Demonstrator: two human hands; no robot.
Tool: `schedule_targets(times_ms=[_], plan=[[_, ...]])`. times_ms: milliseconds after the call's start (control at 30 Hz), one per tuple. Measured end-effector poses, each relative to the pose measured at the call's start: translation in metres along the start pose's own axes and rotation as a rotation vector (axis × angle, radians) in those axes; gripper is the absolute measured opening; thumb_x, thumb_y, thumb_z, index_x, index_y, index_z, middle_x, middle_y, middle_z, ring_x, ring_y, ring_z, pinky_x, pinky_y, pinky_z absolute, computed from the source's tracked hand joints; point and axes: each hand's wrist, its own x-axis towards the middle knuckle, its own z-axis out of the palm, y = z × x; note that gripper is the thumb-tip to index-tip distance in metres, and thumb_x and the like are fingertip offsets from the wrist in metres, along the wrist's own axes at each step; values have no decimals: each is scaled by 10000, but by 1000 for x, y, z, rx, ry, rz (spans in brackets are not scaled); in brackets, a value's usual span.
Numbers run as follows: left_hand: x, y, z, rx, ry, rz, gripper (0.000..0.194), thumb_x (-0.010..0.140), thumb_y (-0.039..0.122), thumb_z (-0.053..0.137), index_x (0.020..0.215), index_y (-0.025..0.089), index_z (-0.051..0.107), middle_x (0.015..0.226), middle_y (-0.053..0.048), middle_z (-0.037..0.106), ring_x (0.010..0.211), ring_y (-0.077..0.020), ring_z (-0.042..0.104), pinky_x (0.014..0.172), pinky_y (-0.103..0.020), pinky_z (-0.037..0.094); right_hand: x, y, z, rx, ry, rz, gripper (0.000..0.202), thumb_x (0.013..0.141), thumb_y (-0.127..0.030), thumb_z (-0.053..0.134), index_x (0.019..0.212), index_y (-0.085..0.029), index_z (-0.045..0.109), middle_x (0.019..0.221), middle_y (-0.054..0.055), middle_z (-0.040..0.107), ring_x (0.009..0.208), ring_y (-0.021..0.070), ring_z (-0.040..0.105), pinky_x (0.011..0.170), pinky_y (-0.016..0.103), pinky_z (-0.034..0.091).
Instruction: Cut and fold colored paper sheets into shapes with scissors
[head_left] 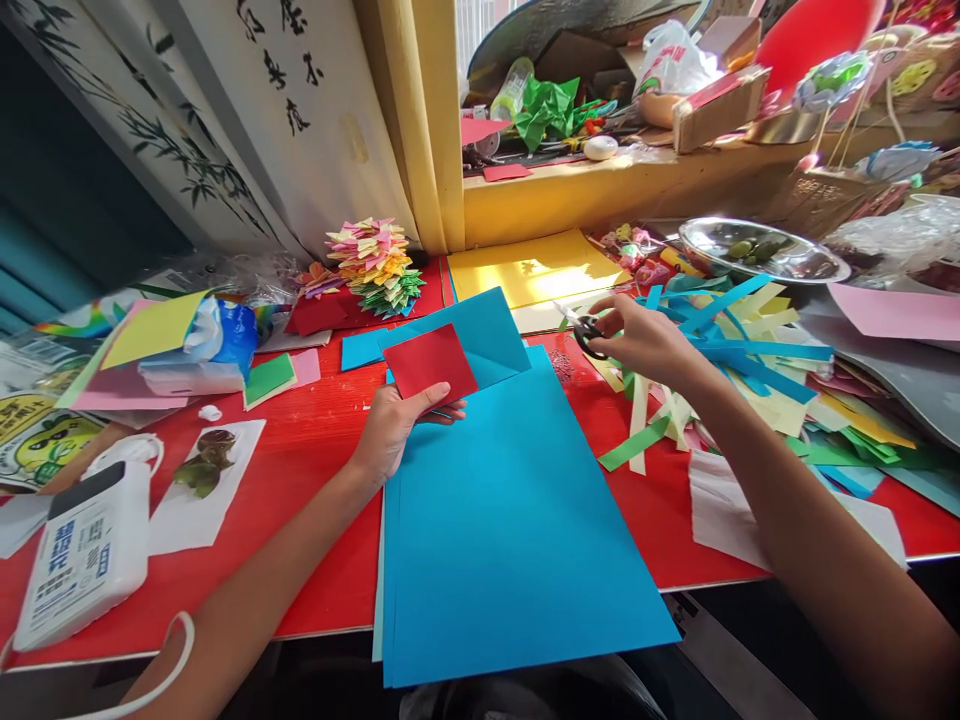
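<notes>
My left hand (397,425) pinches a small red paper square (430,370) together with a folded-looking blue paper strip (495,338) behind it, thumb on top. Beneath it lies a stack of large blue paper sheets (517,520), jutting over the table's front edge. Farther right, my right hand (637,335) has its fingers closed at the black handles of a pair of scissors (591,335), whose blades point left and away from me. Beside that hand is a heap of cut paper strips (735,340) in blue, cream and green.
A folded-paper model (379,265) stands at the back, near yellow sheets (532,268). A steel bowl (761,250) sits back right. To the left are a white device (86,555), a tissue (210,490) with peels, and a blue tissue pack (217,345). Clutter fills the window ledge (570,190).
</notes>
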Motion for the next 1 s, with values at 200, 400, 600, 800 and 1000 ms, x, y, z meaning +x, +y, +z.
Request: schedule_targets(times_ms=[200,400,600,800,1000], plan=[[0,1,-2,-30,-32,-6,243,733,344,665,789,109,692,732,-79,723,685,-203,685,631,-289,550,0,-4,-9,860,13,144,437,772,-237,610,1174,-152,462,1097,156,610,866,186,638,445,208,302],[0,3,-3,-4,-33,-24,249,730,357,665,728,110,698,726,-89,723,705,-212,687,663,-306,557,4,-2,-11,1150,117,132,197,829,-165,545,1023,-169,512,1165,156,553,961,106,590,580,195,389],[2,3,-5,83,77,-21,281,714,374,676,757,97,700,715,-90,722,681,-214,690,696,-329,565,-7,-21,-4,1246,4,17,146,845,-197,534,990,-213,529,890,28,578,816,64,585,597,182,401],[3,6,-10,79,183,89,282,728,367,650,748,89,701,718,-93,721,710,-224,692,706,-339,565,-28,-51,15,1127,-325,-107,419,699,-212,692,1084,-224,528,929,32,590,871,177,598,587,235,497],[-1,10,-8,-27,310,235,198,719,317,659,734,122,694,683,-54,711,659,-196,686,686,-320,563,-50,-71,32,911,-658,-65,316,757,-427,658,911,-177,541,611,-27,513,500,82,472,413,192,366]])
